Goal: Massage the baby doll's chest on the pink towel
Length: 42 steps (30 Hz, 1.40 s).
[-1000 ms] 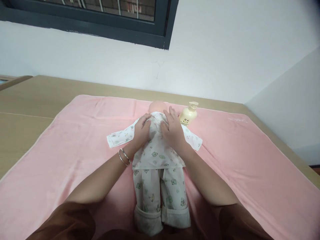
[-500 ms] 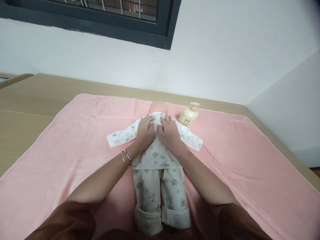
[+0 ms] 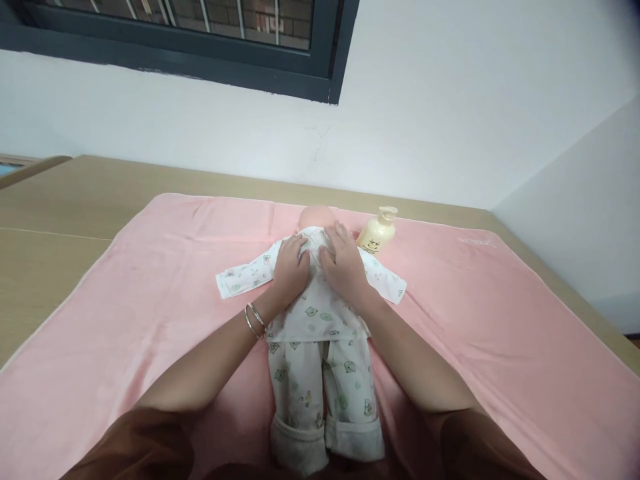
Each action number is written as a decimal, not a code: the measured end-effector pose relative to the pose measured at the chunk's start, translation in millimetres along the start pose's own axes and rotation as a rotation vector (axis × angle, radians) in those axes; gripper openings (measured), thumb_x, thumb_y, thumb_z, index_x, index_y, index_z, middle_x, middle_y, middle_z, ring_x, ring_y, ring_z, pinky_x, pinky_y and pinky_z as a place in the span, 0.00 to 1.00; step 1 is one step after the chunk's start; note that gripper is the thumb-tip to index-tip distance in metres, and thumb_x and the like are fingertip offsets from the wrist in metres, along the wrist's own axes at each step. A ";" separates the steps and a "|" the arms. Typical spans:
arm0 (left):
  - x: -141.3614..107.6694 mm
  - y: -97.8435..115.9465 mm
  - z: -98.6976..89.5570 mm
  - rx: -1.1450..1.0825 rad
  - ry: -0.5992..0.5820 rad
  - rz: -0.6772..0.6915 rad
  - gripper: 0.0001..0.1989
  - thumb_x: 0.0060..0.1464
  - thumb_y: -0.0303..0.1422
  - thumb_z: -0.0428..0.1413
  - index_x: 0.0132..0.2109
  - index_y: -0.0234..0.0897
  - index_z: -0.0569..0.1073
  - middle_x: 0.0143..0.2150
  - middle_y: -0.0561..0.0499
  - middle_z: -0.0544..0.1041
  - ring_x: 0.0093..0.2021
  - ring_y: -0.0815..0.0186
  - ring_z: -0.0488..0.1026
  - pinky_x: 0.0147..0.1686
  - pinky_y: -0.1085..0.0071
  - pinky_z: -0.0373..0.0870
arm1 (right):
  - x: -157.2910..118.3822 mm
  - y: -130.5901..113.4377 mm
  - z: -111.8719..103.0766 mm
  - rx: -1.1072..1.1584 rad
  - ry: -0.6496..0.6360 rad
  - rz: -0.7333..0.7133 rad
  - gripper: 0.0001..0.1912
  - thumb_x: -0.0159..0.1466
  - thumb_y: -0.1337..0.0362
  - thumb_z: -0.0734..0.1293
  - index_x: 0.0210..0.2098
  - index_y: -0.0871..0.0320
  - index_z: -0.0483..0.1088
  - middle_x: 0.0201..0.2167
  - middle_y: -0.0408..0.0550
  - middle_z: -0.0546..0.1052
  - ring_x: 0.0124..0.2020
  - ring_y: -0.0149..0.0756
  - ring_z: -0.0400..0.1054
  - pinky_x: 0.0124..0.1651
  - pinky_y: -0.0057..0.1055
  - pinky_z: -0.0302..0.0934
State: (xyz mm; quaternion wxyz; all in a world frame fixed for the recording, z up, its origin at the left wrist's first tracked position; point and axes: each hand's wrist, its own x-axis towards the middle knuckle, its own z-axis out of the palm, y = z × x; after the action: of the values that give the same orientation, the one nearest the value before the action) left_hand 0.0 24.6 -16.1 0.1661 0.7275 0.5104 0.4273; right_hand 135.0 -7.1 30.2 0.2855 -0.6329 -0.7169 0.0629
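Note:
A doll lies on a pink blanket [image 3: 190, 267], its bald head [image 3: 317, 217] away from me. It wears a white patterned top [image 3: 317, 317] with both sleeves spread and matching trousers [image 3: 300, 383] with turned-up cuffs. On the left side of the doll's upper chest rests my left hand [image 3: 291, 267], fingers apart, two metal bangles [image 3: 255, 320] at the wrist. My right hand [image 3: 344, 263] lies flat on the other side near the shoulder, fingers extended toward the head. Neither hand grips anything visible.
A pale yellow pump bottle [image 3: 377, 232] stands on the blanket just right of the doll's head. The wooden table [image 3: 125, 177] meets a white wall [image 3: 425, 120] behind, with a dark-framed window [image 3: 280, 77] above.
My right hand has shifted slightly up toward the doll's head and shoulder, its fingers more stretched out. My left hand stays nearly in place. The view has tilted up slightly.

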 end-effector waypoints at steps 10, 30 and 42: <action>15.6 -6.1 -5.0 0.100 -0.140 0.016 0.21 0.63 0.34 0.43 0.57 0.32 0.70 0.62 0.39 0.72 0.65 0.54 0.66 0.66 0.51 0.61 | -3.6 -5.0 6.2 -0.145 -0.190 0.083 0.30 0.72 0.59 0.53 0.70 0.64 0.53 0.71 0.64 0.53 0.72 0.60 0.44 0.69 0.59 0.45; 128.3 131.7 40.1 -1.579 -0.375 -0.931 0.32 0.67 0.43 0.41 0.69 0.27 0.55 0.69 0.32 0.60 0.69 0.58 0.62 0.60 0.67 0.69 | 56.4 77.2 -68.4 -0.032 0.195 0.098 0.29 0.72 0.58 0.48 0.63 0.72 0.62 0.67 0.67 0.61 0.71 0.52 0.50 0.72 0.59 0.36; 118.4 142.6 34.9 -1.705 -0.355 -1.077 0.22 0.67 0.37 0.42 0.61 0.32 0.66 0.58 0.36 0.72 0.54 0.58 0.75 0.51 0.65 0.76 | 56.6 68.8 -57.9 -0.225 0.265 0.174 0.28 0.73 0.58 0.48 0.58 0.69 0.67 0.66 0.64 0.63 0.71 0.54 0.50 0.72 0.58 0.37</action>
State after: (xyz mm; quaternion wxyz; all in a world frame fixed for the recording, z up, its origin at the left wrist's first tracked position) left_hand 126.8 75.7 113.8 0.8713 0.0941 0.2639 0.4029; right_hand 221.3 43.8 65.9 0.2984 -0.7232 -0.6181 -0.0769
